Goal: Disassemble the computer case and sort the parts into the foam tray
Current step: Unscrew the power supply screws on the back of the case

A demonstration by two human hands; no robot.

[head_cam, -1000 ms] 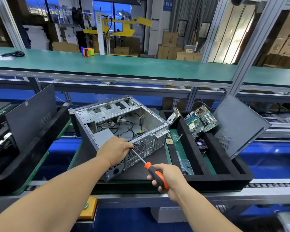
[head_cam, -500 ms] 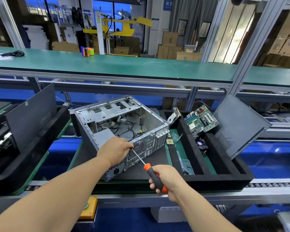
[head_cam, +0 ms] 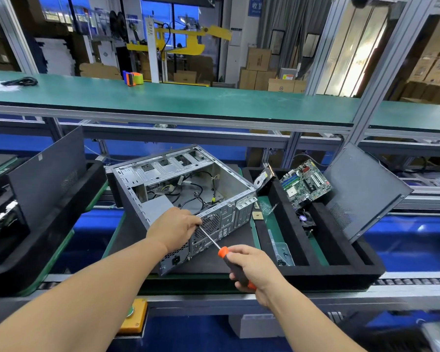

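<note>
No brand or label on the computer case (head_cam: 188, 194) can be read — the sign high on the far wall and the stickers on the stacked cardboard boxes (head_cam: 258, 69) are too small to make out. The case lies on its side, open top up, on the dark mat near the middle, with loose cables inside. The left hand (head_cam: 174, 228) rests clenched on the case's near rear edge, its fingers curled around the shaft tip of the screwdriver (head_cam: 229, 260) by the fan grille. The right hand (head_cam: 252, 269) grasps the black-and-orange handle. Just right of the case sits the foam tray (head_cam: 341, 271): a hard drive (head_cam: 263, 180) leans in its far-left corner, a motherboard (head_cam: 305, 184) stands tilted in a far slot, a small fan (head_cam: 304, 219) lies below it, and a side panel (head_cam: 363, 189) leans on the tray's right side. A clear box of screws (head_cam: 282, 254) sits in the near-left slot.
</note>
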